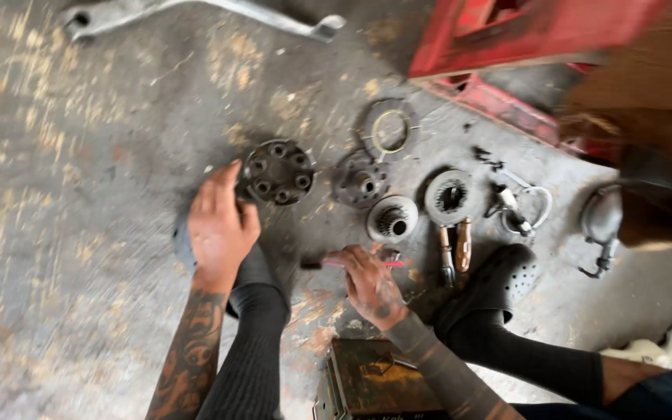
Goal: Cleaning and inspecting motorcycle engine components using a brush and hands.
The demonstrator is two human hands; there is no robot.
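Note:
My left hand (219,222) lies palm down on a dark part on the oily concrete floor, fingers beside a round black hub with several holes (278,172). My right hand (369,280) grips a thin pink-handled tool (344,264) held flat above the floor. Beyond it lie a splined gear hub (392,219), a toothed ring plate (449,196) and a flanged metal part (361,183).
Pliers with wooden handles (454,250) lie beside my black perforated shoe (499,284). A thin ring (390,130) rests farther back. A red metal frame (523,35) stands at the top right, a long grey bar (196,9) at the top, a worn tin box (371,381) by my legs.

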